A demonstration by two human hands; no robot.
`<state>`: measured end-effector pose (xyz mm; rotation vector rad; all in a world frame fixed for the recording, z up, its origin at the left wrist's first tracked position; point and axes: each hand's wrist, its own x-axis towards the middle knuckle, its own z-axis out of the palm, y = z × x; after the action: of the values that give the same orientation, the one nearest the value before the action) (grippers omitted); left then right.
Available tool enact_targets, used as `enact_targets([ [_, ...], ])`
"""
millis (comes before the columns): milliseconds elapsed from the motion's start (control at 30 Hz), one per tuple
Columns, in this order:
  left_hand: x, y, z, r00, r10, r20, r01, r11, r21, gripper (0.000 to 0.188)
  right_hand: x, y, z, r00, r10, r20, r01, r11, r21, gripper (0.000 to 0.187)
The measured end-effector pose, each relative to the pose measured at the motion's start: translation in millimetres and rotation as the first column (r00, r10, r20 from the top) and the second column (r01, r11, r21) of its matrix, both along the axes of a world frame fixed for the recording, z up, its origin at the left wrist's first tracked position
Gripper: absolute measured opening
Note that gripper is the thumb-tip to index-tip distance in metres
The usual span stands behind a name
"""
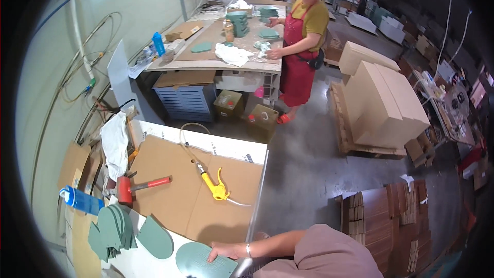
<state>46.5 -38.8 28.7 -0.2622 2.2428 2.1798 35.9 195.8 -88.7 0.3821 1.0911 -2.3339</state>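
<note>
From the lower right my right hand (226, 251), with a band at the wrist, reaches onto a green round-ended panel (198, 261) at the table's front edge. Its fingers press on the panel's top near the upper edge and appear to grip it. A second green panel (155, 238), rounded at one end, lies just left of it. Farther left is a fanned stack of green panels (114, 229). Beyond my hand, a yellow air blow gun (215, 188) lies on a cardboard sheet (170, 201), beside a red mallet (128, 190). My left hand is out of view.
A blue bottle (82, 201) lies at the left edge. The blow gun's hose (182, 134) runs across the table's far side. Ahead, a co-worker in a red apron (301, 62) stands at another workbench (206, 65). Boxes (383, 103) on a pallet and brown boards (381, 226) stand right.
</note>
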Motion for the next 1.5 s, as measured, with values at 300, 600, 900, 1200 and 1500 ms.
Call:
enact_targets([
  [300, 28.9, -22.8, 7.7, 0.972, 0.231, -0.046, -0.234, 0.967, -0.104, 0.044, 2.3, -34.6, 40.3, 0.994, 0.080, 0.077, -0.076, 0.996, -0.048, 0.048],
  [600, 27.9, -45.0, -3.3, 0.965, 0.216, -0.147, -0.196, 0.970, 0.141, 0.020, 9.4, -48.1, 72.5, 0.991, 0.130, 0.032, -0.121, 0.973, -0.196, 0.043],
  [900, 40.6, -85.7, 21.6, 0.960, 0.125, -0.249, -0.038, 0.943, 0.330, 0.023, 15.5, -91.3, 122.0, 1.000, -0.012, -0.010, 0.010, 0.979, -0.203, 0.042],
  [1200, 71.0, -149.2, 23.3, 0.966, 0.198, -0.164, -0.094, 0.866, 0.491, 0.025, 29.3, -155.7, 140.1, 0.999, 0.032, -0.042, -0.038, 0.985, -0.171, 0.040],
  [1500, 108.3, -205.6, 0.7, 0.963, 0.262, -0.059, -0.188, 0.813, 0.551, 0.021, 49.2, -217.7, 155.3, 0.993, -0.014, -0.121, -0.004, 0.989, -0.147, 0.049],
])
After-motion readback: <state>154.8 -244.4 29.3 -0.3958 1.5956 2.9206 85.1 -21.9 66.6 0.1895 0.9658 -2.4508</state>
